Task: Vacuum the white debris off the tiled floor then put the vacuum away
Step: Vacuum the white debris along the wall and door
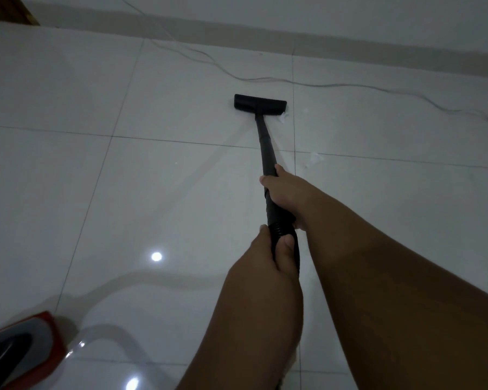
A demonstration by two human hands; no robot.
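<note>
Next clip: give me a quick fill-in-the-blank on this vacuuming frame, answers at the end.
1. The wand is gripped by ___ hands (number): the right hand ahead of the left hand.
2. White debris lies at the floor head's ___ end.
3. The vacuum body, lower left, has a ___ casing.
Answers: two; right; red.

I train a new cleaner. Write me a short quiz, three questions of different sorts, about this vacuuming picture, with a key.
1. True or false: the right hand grips the black wand farther forward than the left hand.
2. The white debris nearest the floor head lies by its: A) left end; B) right end; C) far edge.
3. What does the left hand grip?
Key: 1 true; 2 B; 3 the ribbed hose.
</note>
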